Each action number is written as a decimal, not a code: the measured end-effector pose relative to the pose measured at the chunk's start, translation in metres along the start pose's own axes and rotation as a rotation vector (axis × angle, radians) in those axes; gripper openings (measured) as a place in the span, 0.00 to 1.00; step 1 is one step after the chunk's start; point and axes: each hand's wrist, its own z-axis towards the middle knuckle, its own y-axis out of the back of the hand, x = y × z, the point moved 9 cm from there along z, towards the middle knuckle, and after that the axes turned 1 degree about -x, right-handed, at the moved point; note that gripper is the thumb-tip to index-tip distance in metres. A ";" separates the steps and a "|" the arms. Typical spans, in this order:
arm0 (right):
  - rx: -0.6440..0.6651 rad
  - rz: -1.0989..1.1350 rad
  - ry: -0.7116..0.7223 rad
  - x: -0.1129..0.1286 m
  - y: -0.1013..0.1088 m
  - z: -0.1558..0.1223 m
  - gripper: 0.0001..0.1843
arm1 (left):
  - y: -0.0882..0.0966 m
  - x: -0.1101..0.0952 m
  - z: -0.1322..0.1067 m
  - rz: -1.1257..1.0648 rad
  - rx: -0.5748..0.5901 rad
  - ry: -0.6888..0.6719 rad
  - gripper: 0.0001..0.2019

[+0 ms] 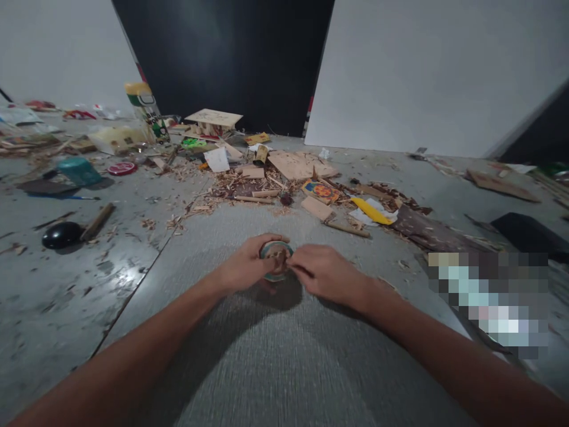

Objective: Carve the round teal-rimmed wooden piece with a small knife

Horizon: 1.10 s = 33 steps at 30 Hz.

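A small round object [268,251] with a teal rim and a tan-brown face sits in my left hand [243,264]. Fingers wrap around its far side while the thumb presses on its face. My right hand [331,274] is closed in a pinch at the right edge of that face. Whatever its fingertips may hold is too small or hidden to make out. Both hands are low over the grey surface [275,367], casting a shadow below them.
Beyond the hands lie wood shavings [217,190], a wooden board [302,165], a patterned card [320,191] and a yellow strip [371,210]. To the left are a black rounded object [62,235], a teal container [79,171] and a tall bottle [149,115].
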 end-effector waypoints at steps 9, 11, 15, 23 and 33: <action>0.016 0.069 0.007 0.002 -0.001 -0.002 0.10 | -0.003 -0.001 0.001 0.008 0.055 0.008 0.24; 0.000 0.092 -0.022 -0.001 0.001 -0.002 0.09 | -0.004 -0.001 0.001 0.010 0.067 0.016 0.25; -0.043 0.115 -0.067 -0.005 0.005 -0.001 0.08 | -0.003 -0.003 0.000 0.001 0.056 0.016 0.25; -0.073 0.144 -0.112 -0.010 0.010 0.002 0.08 | -0.002 -0.004 -0.002 -0.002 0.044 0.026 0.25; -0.002 0.119 -0.157 -0.008 0.006 -0.001 0.09 | -0.002 -0.004 -0.003 -0.011 0.057 0.029 0.27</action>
